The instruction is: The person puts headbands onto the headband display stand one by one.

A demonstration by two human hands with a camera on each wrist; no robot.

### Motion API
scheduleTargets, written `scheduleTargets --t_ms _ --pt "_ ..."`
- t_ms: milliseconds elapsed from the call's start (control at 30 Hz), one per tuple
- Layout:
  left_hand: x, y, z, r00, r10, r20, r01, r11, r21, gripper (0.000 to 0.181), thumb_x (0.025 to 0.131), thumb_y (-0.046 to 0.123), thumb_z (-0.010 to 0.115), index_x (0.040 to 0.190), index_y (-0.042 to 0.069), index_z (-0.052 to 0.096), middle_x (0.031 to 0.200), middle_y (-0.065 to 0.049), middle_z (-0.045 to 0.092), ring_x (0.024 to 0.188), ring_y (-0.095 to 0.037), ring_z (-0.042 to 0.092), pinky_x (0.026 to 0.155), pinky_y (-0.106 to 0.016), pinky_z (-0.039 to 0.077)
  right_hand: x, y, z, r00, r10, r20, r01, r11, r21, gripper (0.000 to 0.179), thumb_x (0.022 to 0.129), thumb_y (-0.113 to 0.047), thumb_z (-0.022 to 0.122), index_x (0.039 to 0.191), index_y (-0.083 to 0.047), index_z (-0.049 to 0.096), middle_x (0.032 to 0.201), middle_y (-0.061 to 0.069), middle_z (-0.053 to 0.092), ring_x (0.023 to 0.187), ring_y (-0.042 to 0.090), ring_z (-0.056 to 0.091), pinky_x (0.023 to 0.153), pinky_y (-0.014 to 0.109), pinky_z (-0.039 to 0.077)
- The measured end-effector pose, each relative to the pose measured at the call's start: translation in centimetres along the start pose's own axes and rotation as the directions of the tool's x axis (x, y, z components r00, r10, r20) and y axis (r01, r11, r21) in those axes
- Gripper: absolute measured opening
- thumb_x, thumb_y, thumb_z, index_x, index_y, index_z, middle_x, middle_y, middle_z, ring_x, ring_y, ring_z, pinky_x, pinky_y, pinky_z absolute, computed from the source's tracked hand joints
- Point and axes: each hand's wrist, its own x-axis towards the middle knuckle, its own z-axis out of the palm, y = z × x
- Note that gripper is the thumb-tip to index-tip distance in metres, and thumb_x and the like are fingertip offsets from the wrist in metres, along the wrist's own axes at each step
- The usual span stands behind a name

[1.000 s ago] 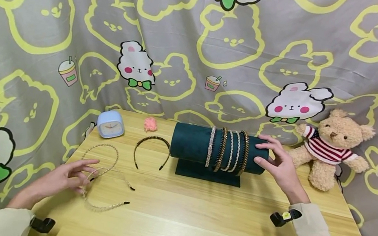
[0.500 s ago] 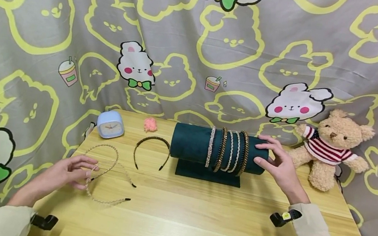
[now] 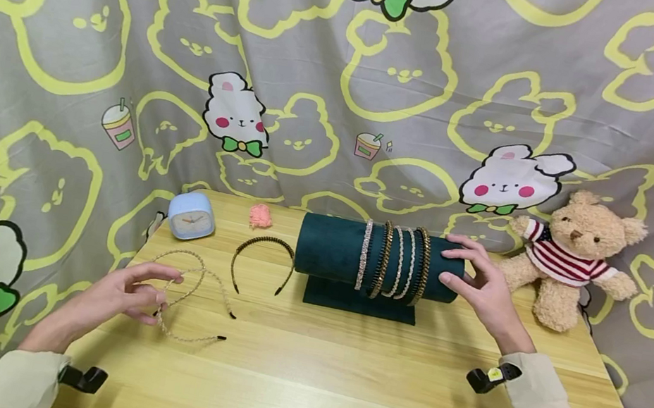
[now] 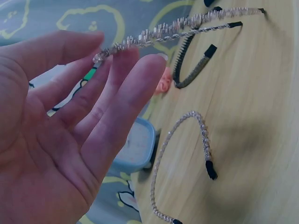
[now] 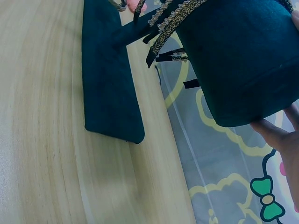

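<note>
My left hand (image 3: 126, 293) pinches a thin beaded headband (image 3: 186, 339) at its curve, its two black-tipped ends pointing right. In the left wrist view this headband (image 4: 177, 29) is seen nearly edge-on between thumb and fingers. Behind it another beaded headband (image 3: 201, 278) lies on the table. A dark green padded headband stand (image 3: 330, 244) stands at centre right, with several glittery gold and silver headbands (image 3: 382, 259) around its roll. My right hand (image 3: 484, 286) holds the roll's right end, thumb in front and fingers on top; in the right wrist view fingers (image 5: 268, 133) touch the end.
A dark toothed headband (image 3: 266, 239) lies left of the stand. Toward the back left are a pale blue clock (image 3: 192, 215) and a pink fuzzy item (image 3: 260, 215). A teddy bear (image 3: 575, 261) sits at the back right, before a patterned curtain (image 3: 312, 52).
My left hand has moved slightly right with the headband, whose ends now point right and sit a little higher in the view. My right hand and the stand have stayed put.
</note>
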Motion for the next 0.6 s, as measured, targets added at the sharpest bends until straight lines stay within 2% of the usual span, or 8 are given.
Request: scheduleTargets --t_ms 133,233,367,600 --pt "0.1 0.2 0.0 0.998 0.031 0.047 -0.030 0.999 -0.015 0.059 0.111 0.021 0.065 0.165 0.009 0.045 0.156 0.018 0.056 0.121 -0.028 0.071 0.093 -0.046 0.066 0.0 0.0 0.0 1.000 -0.002 0.002 0.002 1.000 0.017 0.035 0.100 0.008 0.071 0.135 0.005 0.067 0.165 0.013 0.044 0.152 0.015 0.042 0.101 0.015 0.054" --pt "0.4 0.4 0.1 0.997 0.056 0.049 -0.054 0.998 -0.039 0.062 0.111 0.016 0.065 0.166 0.004 0.041 0.152 0.015 0.062 0.119 -0.028 0.074 0.093 -0.047 0.066 0.0 0.1 0.0 1.000 -0.007 0.003 0.006 1.000 0.028 0.035 0.101 0.008 0.071 0.135 0.006 0.066 0.165 0.012 0.043 0.152 0.016 0.041 0.102 0.015 0.053" --pt "0.9 0.7 0.2 0.998 0.065 0.006 -0.065 0.997 -0.047 0.064 0.109 0.013 0.067 0.164 -0.004 0.040 0.142 0.004 0.072 0.115 -0.028 0.078 0.090 -0.048 0.066 0.0 0.2 0.0 1.000 -0.008 0.005 0.008 0.999 0.035 0.035 0.101 0.009 0.071 0.135 0.006 0.066 0.165 0.013 0.043 0.152 0.016 0.041 0.102 0.015 0.053" --pt "1.3 1.4 0.3 0.996 0.061 -0.071 -0.064 0.998 -0.030 0.058 0.109 0.019 0.069 0.159 -0.003 0.050 0.128 0.004 0.075 0.108 -0.022 0.079 0.090 -0.043 0.067 0.0 0.0 0.0 1.000 -0.002 0.000 0.002 1.000 0.017 0.034 0.101 0.008 0.071 0.135 0.005 0.067 0.165 0.012 0.044 0.151 0.015 0.042 0.100 0.015 0.054"
